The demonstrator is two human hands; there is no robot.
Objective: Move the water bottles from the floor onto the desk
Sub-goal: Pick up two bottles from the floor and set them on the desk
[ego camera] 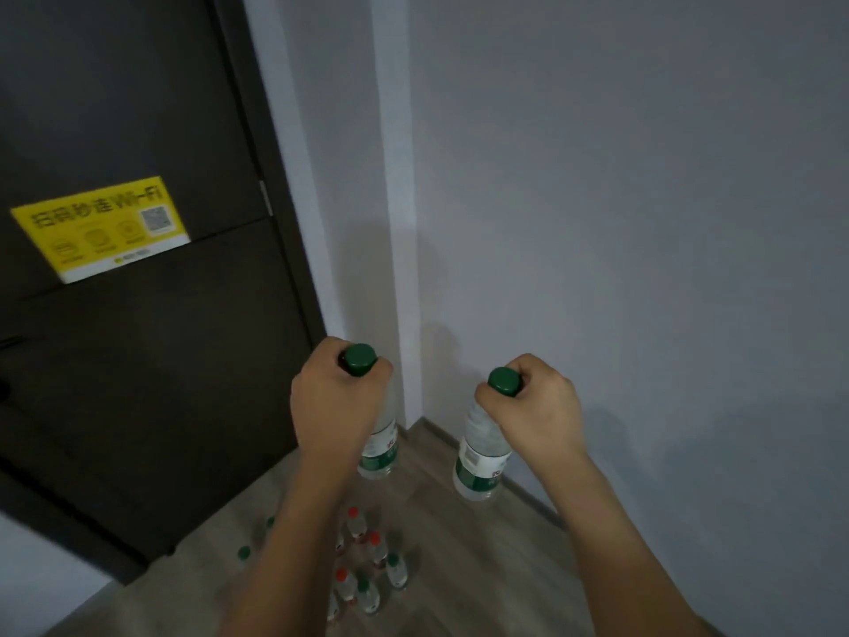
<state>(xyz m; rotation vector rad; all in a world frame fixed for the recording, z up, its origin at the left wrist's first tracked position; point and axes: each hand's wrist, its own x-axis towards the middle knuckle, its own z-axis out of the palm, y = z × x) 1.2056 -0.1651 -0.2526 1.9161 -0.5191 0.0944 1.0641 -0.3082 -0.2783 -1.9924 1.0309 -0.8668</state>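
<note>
Two clear plastic water bottles hang in the air, one in each hand, both gripped at the neck just under a round dark green cap. The left hand [333,397] has its fingers curled tight round the neck of the left bottle [379,445], knuckles up, so that only the cap pokes out above the fist. The right hand [535,404] wraps the right bottle [480,457] the same way, its cap showing at the thumb side of the fist. Neither hand shows any gap between fingers and bottle.

Both bottles are slim cylinders with ribbed transparent walls and a white and green label band round the lower half. They hang roughly upright, well above the floor [459,567], bases tilted slightly toward the corner of the room. The two are apart from each other and touch nothing but the hands.

Below, between the forearms, a cluster of small bottles [367,572] stands upright on the floor, some with red caps and some with green; the left forearm hides part of the group, so the count cannot be told. The floor is pale wood-grain planking with a matching skirting strip.

A dark brown door [138,360] with a smooth matt face fills the left, bearing a yellow rectangular sticker [99,229]. The walls [620,223] are plain, flat pale grey
</note>
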